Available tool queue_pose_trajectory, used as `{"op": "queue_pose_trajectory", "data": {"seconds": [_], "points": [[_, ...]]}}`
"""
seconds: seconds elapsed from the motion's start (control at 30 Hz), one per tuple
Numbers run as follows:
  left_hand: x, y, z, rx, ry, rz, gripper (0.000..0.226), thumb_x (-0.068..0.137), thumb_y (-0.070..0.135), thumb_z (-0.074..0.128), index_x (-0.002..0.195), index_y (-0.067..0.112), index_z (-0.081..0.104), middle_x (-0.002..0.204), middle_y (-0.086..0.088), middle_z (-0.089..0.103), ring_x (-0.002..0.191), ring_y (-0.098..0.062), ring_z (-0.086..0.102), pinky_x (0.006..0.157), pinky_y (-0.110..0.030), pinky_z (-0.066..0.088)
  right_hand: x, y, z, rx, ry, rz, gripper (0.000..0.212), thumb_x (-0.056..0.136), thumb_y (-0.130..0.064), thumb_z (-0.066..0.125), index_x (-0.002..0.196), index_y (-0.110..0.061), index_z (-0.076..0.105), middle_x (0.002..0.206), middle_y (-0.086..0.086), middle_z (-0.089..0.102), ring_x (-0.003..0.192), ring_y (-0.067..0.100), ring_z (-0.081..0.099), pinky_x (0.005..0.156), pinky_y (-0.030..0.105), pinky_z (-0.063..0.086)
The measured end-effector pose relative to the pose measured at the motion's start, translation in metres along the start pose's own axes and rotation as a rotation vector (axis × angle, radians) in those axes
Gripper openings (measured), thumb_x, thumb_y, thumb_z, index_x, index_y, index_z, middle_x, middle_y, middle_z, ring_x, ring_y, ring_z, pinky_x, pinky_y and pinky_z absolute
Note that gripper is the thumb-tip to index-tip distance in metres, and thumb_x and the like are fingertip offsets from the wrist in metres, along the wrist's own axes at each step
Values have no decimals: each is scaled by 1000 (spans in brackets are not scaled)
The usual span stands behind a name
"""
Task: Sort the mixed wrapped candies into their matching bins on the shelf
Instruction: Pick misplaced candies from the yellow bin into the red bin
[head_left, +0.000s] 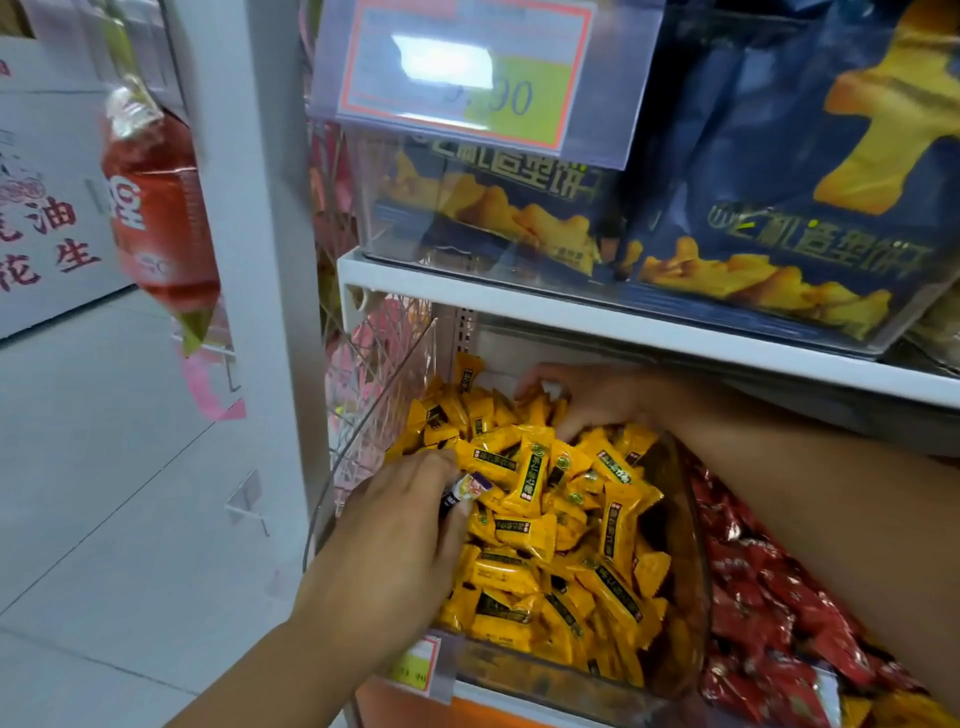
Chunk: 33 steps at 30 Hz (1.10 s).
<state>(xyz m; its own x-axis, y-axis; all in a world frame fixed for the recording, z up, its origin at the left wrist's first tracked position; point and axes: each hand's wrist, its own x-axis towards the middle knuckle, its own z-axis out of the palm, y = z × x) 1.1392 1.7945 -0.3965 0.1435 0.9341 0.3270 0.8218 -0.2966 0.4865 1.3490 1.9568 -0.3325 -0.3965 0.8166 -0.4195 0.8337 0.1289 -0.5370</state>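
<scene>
Purple-and-white candy (470, 486) is the odd one out here, pinched between the thumb and fingertips of the left hand (395, 535), whose fingers curl round it just above the heap. Up and to the left of that hand, a red packet (156, 208) hangs beside the white upright (260, 208) of the rack. Directly under and ahead of the left hand lie the yellow candies (545, 499), filling the clear bin (693, 545). A small price label (415, 665) sits on the bin's front edge, just below the wrist. Beyond the left fingertips, the right hand (587, 400) reaches to the back of the same bin, knuckles up, fingers bent down into the yellow wrappers. Whether it has hold of anything I cannot tell, as its fingertips are buried. Under the right forearm, in the neighbouring compartment, lie the red candies (769, 597). Above the right hand runs the shelf board (623, 322), with blue snack packs (779, 208) standing on it.

The sorting looks partway through. The visible top of the heap reads all yellow, and one stray is in hand but not yet put in its own bin, which is nowhere in view. The right hand seems to be searching for more, and the deeper layers and the red compartment are probably left to check
</scene>
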Motion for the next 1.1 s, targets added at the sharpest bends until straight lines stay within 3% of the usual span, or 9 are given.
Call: {"op": "queue_pose_trajectory", "data": {"seconds": [0.13, 0.3, 0.37, 0.43, 0.53, 0.6, 0.83, 0.97, 1.1], "points": [[-2, -1, 1, 5, 112, 37, 8, 98, 40, 41, 101, 33, 43, 131, 15, 48, 120, -6, 44, 94, -27, 40, 7, -15, -8, 292, -62, -149, 43, 79, 2, 72, 107, -27, 58, 118, -4, 59, 88, 21, 65, 57, 29, 56], [-3, -3, 0, 37, 126, 98, 17, 95, 44, 36, 102, 33, 47, 136, 14, 49, 131, -9, 39, 104, -34, 39, 31, 5, -23, 263, -186, -199, 61, 92, 9, 54, 146, -14, 37, 122, -22, 60, 113, 5, 60, 77, 37, 59], [-3, -4, 1, 43, 99, 92, 20, 95, 47, 33, 102, 35, 46, 139, 16, 46, 133, -7, 36, 105, -36, 39, 15, 3, -29, 132, -99, -72, 52, 91, -12, 64, 138, -24, 46, 116, -17, 60, 109, 20, 59, 78, 40, 56], [-2, -5, 3, 41, 75, 80, 22, 94, 50, 29, 103, 37, 44, 140, 17, 45, 134, -6, 35, 104, -37, 41, 2, -1, -29, -171, -101, 86, 52, 88, -30, 69, 135, -31, 48, 127, -4, 56, 113, 28, 56, 84, 35, 50], [-2, -6, 5, 48, 57, 66, 23, 94, 53, 24, 103, 40, 41, 143, 20, 41, 134, -5, 35, 104, -38, 42, -3, -9, -19, -633, -150, 228, 61, 93, -49, 54, 143, -14, 44, 146, 9, 44, 128, 26, 46, 97, 27, 39], [-2, -7, 5, 46, 61, 66, 25, 94, 52, 25, 103, 38, 43, 143, 20, 42, 134, -5, 36, 104, -37, 42, 7, -13, -8, -729, -168, 274, 64, 97, -55, 39, 139, -7, 48, 143, 10, 47, 127, 25, 47, 96, 27, 37], [0, -6, 5, 43, 59, 73, 20, 93, 52, 26, 102, 42, 40, 142, 20, 42, 136, -3, 33, 106, -37, 41, 8, -3, -6, -329, -251, 250, 54, 100, -50, 38, 140, -15, 47, 142, 5, 48, 121, 20, 51, 82, 21, 40], [0, -5, 5, 37, 72, 68, 20, 92, 53, 27, 102, 42, 41, 140, 19, 44, 132, -4, 38, 101, -39, 44, 2, 5, -2, -22, -275, 170, 36, 97, -40, 50, 126, -19, 54, 118, -1, 59, 94, 11, 58, 75, 24, 48], [-1, -6, 6, 41, 88, 63, 23, 92, 52, 29, 103, 39, 45, 140, 18, 44, 127, -5, 42, 96, -38, 48, 8, 7, 1, 155, -87, 160, 18, 99, -36, 47, 100, -20, 56, 79, -3, 55, 58, 8, 52, 55, 23, 41]]}}
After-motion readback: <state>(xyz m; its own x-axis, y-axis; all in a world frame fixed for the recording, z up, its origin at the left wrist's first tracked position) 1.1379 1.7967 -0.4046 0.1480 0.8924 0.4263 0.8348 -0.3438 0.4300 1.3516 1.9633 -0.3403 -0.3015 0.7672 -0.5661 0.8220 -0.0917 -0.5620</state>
